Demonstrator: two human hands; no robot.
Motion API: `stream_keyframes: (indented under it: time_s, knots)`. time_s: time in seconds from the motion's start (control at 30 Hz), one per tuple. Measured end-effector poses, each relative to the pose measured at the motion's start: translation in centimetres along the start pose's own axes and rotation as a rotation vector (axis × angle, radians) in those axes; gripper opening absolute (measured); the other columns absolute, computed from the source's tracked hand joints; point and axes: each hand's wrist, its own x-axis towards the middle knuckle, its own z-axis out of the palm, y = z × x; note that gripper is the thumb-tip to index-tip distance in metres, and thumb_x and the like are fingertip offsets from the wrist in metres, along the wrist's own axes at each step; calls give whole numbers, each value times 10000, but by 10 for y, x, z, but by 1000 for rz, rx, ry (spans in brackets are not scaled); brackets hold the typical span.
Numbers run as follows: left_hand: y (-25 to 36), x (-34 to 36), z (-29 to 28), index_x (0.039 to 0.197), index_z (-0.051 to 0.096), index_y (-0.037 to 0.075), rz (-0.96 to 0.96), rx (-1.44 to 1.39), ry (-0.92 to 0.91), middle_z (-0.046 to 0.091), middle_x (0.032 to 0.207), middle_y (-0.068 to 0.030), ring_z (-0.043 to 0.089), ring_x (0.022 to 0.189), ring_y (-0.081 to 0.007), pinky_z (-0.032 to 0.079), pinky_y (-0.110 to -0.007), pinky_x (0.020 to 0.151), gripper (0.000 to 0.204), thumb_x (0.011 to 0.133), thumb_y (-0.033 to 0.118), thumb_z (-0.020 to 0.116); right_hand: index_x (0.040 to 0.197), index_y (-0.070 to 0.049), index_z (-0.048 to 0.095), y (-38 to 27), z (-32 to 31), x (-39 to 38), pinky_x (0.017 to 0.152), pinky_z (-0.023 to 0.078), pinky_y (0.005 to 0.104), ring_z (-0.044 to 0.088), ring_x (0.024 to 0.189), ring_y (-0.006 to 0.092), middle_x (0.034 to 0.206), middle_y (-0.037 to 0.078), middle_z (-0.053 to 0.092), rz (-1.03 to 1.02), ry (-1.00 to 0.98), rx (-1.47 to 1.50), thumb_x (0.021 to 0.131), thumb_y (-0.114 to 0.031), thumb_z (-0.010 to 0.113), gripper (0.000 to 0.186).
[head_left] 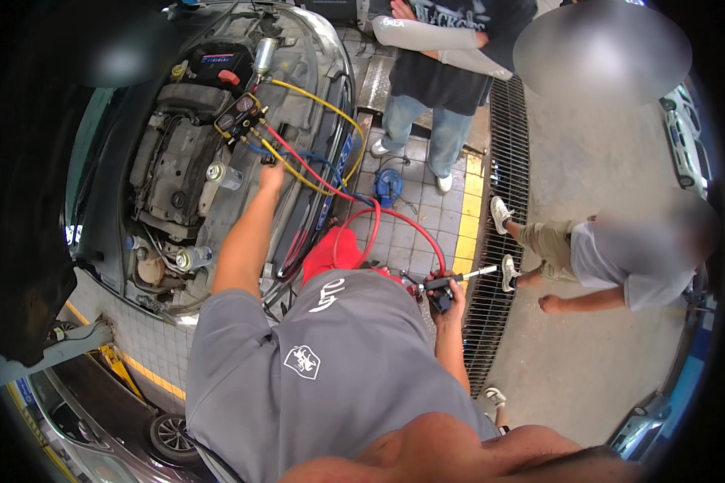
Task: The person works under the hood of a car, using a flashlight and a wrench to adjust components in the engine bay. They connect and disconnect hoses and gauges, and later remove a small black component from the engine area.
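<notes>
My left hand (271, 179) reaches over the front of the open engine bay. Its fingers are closed around a small dark part that I cannot make out, below the gauge set's hoses. Near it lies a manifold gauge set (240, 117) with two dials and red, blue and yellow hoses. A silver can (225, 175) lies on the engine side of that hand. Held off to the right of my body, my right hand (451, 304) grips a black-handled tool (459, 278) with a pale straight shaft. The red hose (415, 224) loops down close to this hand.
Another can (193, 258) and an upright silver can (266, 55) sit in the bay around the engine (177, 173). On the tiles is a blue object (388, 187). A person in jeans (447, 133) stands ahead; another (612, 258) is at right, beyond the floor grating (503, 153).
</notes>
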Motion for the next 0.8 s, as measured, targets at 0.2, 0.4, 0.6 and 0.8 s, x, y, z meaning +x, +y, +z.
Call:
stream_keyframes:
  time_s: [0.2, 0.4, 0.6, 0.8]
  knots:
    - [6, 109, 37, 1408, 374, -81, -268, -80, 263, 572, 1344, -313, 605, 1203, -433, 504, -480, 1012, 958, 763, 447, 846, 1132, -80, 598, 12, 19, 3, 684, 576, 367, 665, 1033, 358, 1142, 191, 660, 41, 171, -72, 900, -266, 665, 305]
    - [51, 105, 47, 1375, 317, -36, -669, -153, 459, 499, 1346, -310, 618, 1136, -456, 555, -509, 930, 1015, 698, 444, 901, 1127, -81, 605, 8, 67, 15, 690, 569, 357, 659, 1040, 357, 1119, 169, 663, 42, 308, -132, 916, -263, 655, 283]
    - [43, 121, 57, 1257, 506, -49, -575, -886, 364, 651, 1128, -186, 670, 1026, -315, 549, -441, 873, 693, 754, 228, 893, 1091, -89, 607, 11, 94, 47, 694, 567, 357, 658, 1034, 331, 1101, 161, 665, 40, 283, -130, 916, -277, 666, 264]
    - [84, 129, 34, 1254, 644, 170, -142, -1387, -67, 684, 1157, 18, 612, 989, -113, 441, -272, 788, 281, 974, 157, 670, 1069, -88, 629, 22, 93, 58, 703, 562, 357, 662, 1028, 336, 1073, 152, 681, 97, 396, -46, 914, -287, 679, 257]
